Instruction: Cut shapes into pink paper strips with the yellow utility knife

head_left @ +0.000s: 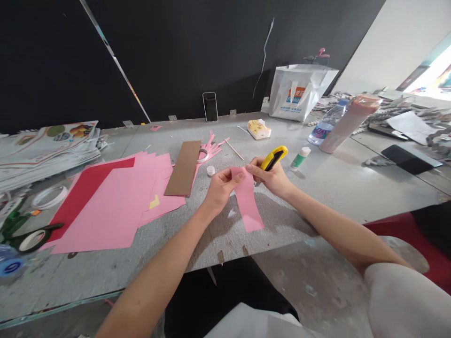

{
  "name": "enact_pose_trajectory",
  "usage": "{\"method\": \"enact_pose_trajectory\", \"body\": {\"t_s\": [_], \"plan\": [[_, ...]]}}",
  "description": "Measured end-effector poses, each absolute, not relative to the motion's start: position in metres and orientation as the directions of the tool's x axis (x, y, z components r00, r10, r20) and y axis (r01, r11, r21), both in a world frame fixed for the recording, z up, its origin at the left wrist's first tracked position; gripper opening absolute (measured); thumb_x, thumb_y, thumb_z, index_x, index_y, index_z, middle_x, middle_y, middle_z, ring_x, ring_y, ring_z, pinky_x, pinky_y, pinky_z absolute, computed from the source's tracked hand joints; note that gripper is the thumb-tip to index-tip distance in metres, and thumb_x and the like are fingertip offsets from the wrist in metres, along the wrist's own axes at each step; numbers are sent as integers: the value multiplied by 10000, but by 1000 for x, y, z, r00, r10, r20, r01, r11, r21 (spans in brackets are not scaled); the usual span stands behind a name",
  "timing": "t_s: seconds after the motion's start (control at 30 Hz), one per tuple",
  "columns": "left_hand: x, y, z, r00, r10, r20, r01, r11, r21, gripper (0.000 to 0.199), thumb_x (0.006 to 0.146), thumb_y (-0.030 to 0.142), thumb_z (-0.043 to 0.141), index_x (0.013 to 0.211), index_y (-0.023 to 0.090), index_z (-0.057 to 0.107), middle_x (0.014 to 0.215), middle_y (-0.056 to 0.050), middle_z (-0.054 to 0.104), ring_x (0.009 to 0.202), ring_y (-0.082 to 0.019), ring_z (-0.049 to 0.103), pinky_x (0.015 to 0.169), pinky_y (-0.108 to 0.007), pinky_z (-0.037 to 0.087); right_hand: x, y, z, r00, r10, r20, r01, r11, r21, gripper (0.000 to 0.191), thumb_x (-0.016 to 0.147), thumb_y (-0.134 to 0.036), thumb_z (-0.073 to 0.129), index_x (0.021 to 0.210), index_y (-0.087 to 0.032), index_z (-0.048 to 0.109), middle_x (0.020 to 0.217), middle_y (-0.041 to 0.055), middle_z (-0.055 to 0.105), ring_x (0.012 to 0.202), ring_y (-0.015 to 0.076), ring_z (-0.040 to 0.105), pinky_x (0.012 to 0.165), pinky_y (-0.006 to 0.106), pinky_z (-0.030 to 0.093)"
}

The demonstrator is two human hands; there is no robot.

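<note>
A strip of pink paper hangs from both my hands above the front of the table, its lower end reaching toward me. My left hand pinches the strip's upper left part, thumb on top. At the upper right corner, the fingertips of my right hand are closed on the paper. That same hand also keeps a yellow utility knife tucked in its grip, handle pointing up and to the right. Just right of it stands a green glue stick with a white cap. A small white cap lies beyond my left hand.
Pink paper sheets, a brown cardboard piece and cut pink strips lie to the left. A phone leans on the dark wall. A white bag, water bottle and pink tumbler stand at right.
</note>
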State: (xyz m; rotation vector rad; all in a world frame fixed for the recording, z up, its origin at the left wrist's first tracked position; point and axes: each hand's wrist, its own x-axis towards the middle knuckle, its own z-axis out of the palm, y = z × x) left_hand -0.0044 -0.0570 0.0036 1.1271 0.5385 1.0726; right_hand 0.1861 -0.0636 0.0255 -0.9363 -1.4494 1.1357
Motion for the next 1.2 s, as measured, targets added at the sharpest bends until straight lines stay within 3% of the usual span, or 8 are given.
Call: {"method": "enact_pose_trajectory", "body": {"t_s": [0.17, 0.27, 0.57, 0.87, 1.2], "plan": [[-3, -57, 3, 364, 925, 113, -342, 20, 939, 362, 751, 505, 943, 934, 210, 837, 800, -15, 714, 717, -135, 617, 683, -276, 464, 184, -67, 27, -48, 932, 360, 262, 360, -895, 518, 881, -620, 799, 675, -208, 561, 588, -37, 459, 562, 108, 383, 521, 287, 296], [-2, -57, 0, 352, 931, 99, -339, 28, 940, 367, 753, 520, 936, 935, 218, 836, 798, -12, 718, 713, -142, 618, 672, -282, 466, 183, -67, 26, -37, 929, 368, 313, 361, -879, 522, 888, -643, 776, 686, -210, 567, 600, -35, 455, 577, 113, 382, 530, 289, 302], [-2, -58, 4, 398, 912, 100, -386, 68, 920, 369, 741, 536, 942, 903, 229, 818, 828, -7, 738, 764, -147, 646, 737, -293, 502, 182, -67, 23, -88, 945, 316, 211, 328, -921, 531, 877, -692, 775, 741, -202, 626, 607, -26, 488, 557, 117, 422, 512, 294, 331], [-3, -59, 5, 412, 910, 41, -401, 140, 905, 386, 727, 534, 956, 884, 210, 818, 821, -18, 740, 701, -132, 612, 664, -282, 447, 178, -68, 23, -115, 952, 285, 90, 296, -951, 527, 896, -662, 776, 713, -202, 596, 599, -34, 453, 554, 104, 360, 507, 286, 279], [-2, -56, 6, 374, 927, 24, -456, 162, 875, 412, 678, 512, 991, 921, 216, 838, 888, -40, 786, 831, -188, 699, 779, -322, 514, 179, -68, 27, -178, 962, 208, 75, 224, -972, 549, 860, -693, 797, 713, -208, 586, 568, -51, 423, 534, 101, 345, 496, 284, 256]]}}
